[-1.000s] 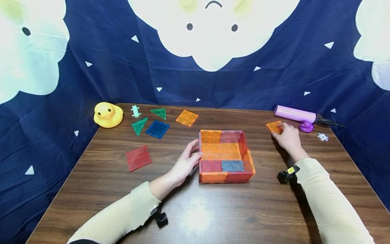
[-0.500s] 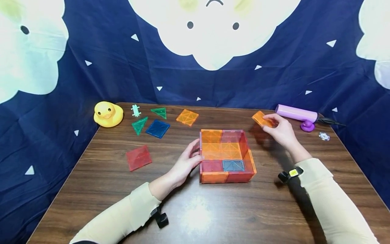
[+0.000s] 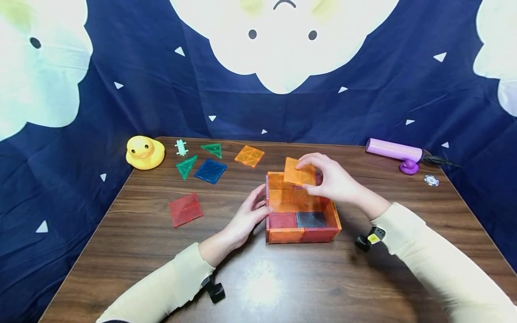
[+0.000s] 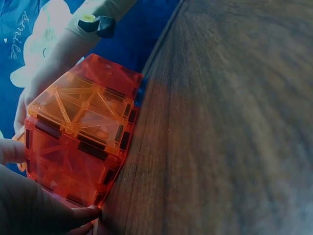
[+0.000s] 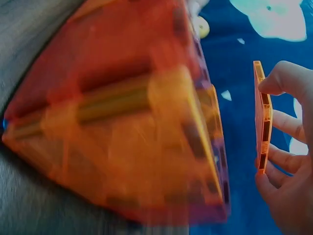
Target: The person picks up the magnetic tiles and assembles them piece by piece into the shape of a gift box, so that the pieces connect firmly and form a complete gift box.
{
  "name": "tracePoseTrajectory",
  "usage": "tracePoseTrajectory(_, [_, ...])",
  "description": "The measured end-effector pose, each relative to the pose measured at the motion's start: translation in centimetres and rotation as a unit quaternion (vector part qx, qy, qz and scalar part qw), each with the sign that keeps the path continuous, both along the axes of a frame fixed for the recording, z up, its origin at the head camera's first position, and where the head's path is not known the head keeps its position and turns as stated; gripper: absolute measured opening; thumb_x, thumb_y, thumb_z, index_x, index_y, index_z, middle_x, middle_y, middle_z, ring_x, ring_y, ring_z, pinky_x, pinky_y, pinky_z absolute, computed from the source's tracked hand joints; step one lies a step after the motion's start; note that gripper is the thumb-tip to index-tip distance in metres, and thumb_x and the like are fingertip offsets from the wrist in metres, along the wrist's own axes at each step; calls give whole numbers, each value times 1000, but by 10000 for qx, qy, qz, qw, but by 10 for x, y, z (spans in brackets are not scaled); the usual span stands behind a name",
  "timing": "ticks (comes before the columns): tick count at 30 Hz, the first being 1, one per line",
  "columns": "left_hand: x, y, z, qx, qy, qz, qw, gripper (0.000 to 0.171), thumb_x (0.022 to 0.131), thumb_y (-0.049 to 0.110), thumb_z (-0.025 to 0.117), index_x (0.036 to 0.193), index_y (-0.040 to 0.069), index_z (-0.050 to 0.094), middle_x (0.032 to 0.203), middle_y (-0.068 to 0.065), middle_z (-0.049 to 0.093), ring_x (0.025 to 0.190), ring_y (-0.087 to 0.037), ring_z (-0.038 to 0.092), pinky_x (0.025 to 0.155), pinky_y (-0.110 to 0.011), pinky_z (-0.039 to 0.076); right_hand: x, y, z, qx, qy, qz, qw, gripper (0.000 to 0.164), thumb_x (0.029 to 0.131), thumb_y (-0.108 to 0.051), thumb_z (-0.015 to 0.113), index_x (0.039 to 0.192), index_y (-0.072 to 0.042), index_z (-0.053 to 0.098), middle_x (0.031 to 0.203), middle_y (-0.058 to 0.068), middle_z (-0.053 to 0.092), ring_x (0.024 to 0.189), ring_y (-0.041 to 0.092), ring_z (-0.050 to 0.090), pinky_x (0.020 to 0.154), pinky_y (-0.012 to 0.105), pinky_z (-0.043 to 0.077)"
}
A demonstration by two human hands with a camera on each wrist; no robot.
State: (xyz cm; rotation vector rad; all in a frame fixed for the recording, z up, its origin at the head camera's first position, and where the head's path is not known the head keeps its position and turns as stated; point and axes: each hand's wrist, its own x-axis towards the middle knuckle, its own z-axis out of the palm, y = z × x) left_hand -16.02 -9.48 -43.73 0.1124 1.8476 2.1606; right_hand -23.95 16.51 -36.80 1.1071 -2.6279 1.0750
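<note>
An open-topped box (image 3: 282,236) built from clear orange and red magnetic tiles sits mid-table. Inside, its floor shows orange tiles at the back, with a red tile (image 3: 282,220) and a dark blue tile (image 3: 311,219) in front. My left hand (image 3: 243,220) grips the box's left wall, thumb at the rim. In the left wrist view, fingertips (image 4: 87,213) reach the wall's lower corner. My right hand (image 3: 337,180) pinches a square orange magnetic tile (image 3: 294,172) by its edges over the back of the box. The right wrist view shows this tile (image 5: 263,117) edge-on, clear of the box.
Loose at the back left lie an orange tile (image 3: 249,155), a blue tile (image 3: 210,171) and two green triangles, with a red tile (image 3: 186,209) nearer. A yellow duck (image 3: 145,152) stands beyond. A purple cylinder (image 3: 393,150), small purple duck (image 3: 409,167) and chip (image 3: 431,180) lie right.
My right hand has lifted the orange tile from the table's back right and carried it left to over the box. My left hand has stayed at the box's left wall.
</note>
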Motion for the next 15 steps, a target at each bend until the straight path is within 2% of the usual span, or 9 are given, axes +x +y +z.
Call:
tracePoseTrajectory(5, [0, 0, 0, -90, -3, 28, 10000, 73, 95, 2, 58, 161, 9, 27, 164, -18, 26, 144, -39, 33, 115, -54, 32, 3, -20, -3, 296, -19, 371, 9989, 44, 76, -10, 82, 117, -11, 68, 129, 8, 60, 114, 29, 52, 90, 47, 44])
tracePoseTrajectory(15, [1, -1, 1, -183, 134, -3, 9997, 72, 97, 3, 57, 161, 8, 26, 163, -19, 28, 143, -41, 34, 115, -54, 32, 3, -41, -11, 828, -43, 613, 9947, 45, 75, -14, 83, 117, -8, 66, 131, 10, 57, 119, 30, 49, 95, 45, 45])
